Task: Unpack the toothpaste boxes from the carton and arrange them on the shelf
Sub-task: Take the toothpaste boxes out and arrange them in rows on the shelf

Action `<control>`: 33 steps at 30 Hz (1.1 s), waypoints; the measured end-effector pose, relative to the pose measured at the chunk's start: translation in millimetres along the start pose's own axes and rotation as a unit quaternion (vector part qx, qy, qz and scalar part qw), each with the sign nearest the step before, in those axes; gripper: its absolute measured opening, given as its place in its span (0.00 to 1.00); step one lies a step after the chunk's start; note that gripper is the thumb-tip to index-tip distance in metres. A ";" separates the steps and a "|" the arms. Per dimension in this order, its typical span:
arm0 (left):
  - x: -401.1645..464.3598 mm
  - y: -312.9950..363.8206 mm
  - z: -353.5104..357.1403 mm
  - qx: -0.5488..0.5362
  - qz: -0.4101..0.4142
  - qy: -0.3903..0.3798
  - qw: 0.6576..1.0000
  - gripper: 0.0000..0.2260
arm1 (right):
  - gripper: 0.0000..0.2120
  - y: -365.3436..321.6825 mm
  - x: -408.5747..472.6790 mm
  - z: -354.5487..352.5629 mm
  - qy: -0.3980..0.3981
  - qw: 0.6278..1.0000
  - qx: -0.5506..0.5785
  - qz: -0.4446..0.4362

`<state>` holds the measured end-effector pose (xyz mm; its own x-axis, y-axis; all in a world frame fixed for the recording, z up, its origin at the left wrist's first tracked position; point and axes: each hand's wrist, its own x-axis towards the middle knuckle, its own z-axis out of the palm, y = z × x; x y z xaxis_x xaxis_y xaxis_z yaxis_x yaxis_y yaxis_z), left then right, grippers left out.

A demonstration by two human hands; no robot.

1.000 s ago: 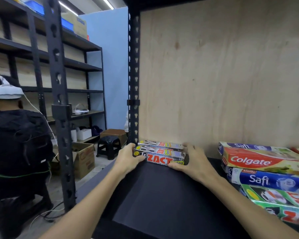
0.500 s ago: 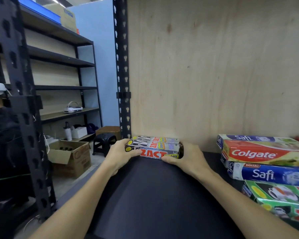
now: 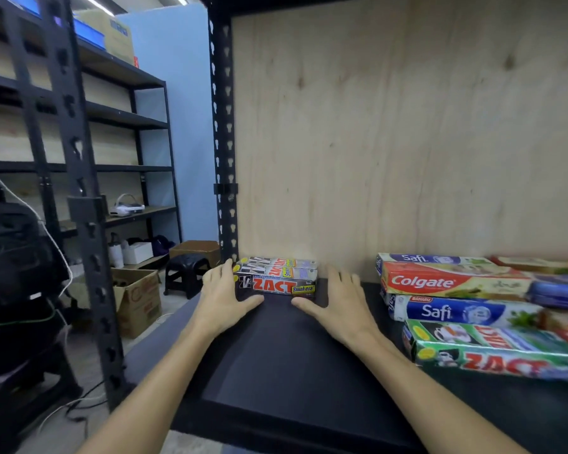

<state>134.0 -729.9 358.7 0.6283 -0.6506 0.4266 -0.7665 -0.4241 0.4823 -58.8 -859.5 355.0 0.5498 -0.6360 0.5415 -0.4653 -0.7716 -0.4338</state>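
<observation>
- Both hands flank a small stack of Zact boxes at the shelf's back-left corner: left hand flat against the stack's left end, right hand with fingers straight beside its right end.
- A second ago the fingers curled round the stack; now they are relaxed, suggesting it is placed.
- Beyond the left fingers stands the black upright; behind, the plywood back.
- Right of the right fingers, bare shelf separates them from the Colgate box.

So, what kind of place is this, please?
Probably a storeroom or stockroom: tall black metal racks with plywood backs, open brown cardboard cartons on the floor, and toothpaste boxes such as the red Colgate box laid out on a shelf.
</observation>
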 end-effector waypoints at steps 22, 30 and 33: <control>-144.6 134.1 11.3 -0.140 0.131 -0.067 0.979 0.31 | 0.31 50.1 -159.7 -133.5 0.117 0.993 0.033 0.010; -158.8 201.1 47.8 -0.155 0.201 -0.069 0.965 0.26 | 0.28 142.9 -196.2 -210.7 0.157 0.980 -0.106 0.061; -157.3 221.9 56.8 -0.125 0.224 -0.045 0.965 0.26 | 0.29 173.5 -204.5 -232.9 0.185 0.967 -0.166 0.059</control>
<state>-142.5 -757.4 355.1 0.2177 -0.7909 0.5718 -0.8958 0.0707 0.4388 -413.5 -860.2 336.7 0.2219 -0.6230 0.7501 -0.7405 -0.6081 -0.2860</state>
